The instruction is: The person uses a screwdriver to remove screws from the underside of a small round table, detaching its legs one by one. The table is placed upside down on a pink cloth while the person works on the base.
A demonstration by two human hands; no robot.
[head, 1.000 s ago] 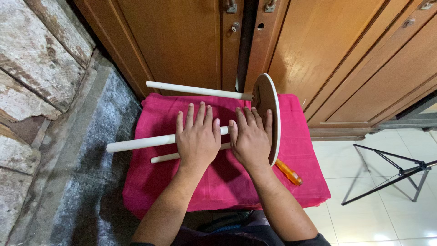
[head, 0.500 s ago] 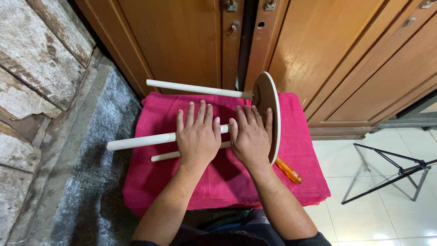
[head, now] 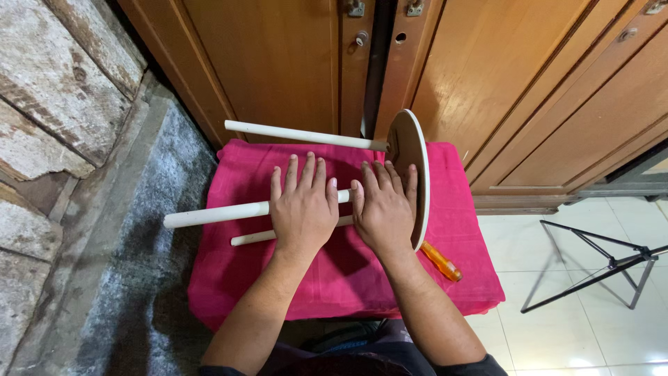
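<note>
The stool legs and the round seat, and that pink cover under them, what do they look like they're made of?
Stool legs: smooth cream rods, probably painted wood or plastic. Round seat: likely wood board, brown underside, pale edge. Pink cover: soft cloth, draping and creasing at its edges.

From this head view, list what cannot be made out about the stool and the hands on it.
- Middle of the two near legs: covered by the left hand and right hand.
- Where those legs join the round seat: hidden behind the right hand.
- Tip of the orange-handled tool: hidden behind the seat's edge.
- What lies under the pink cloth: fully draped.
- Palms: face down, so grip cannot be told.
</note>
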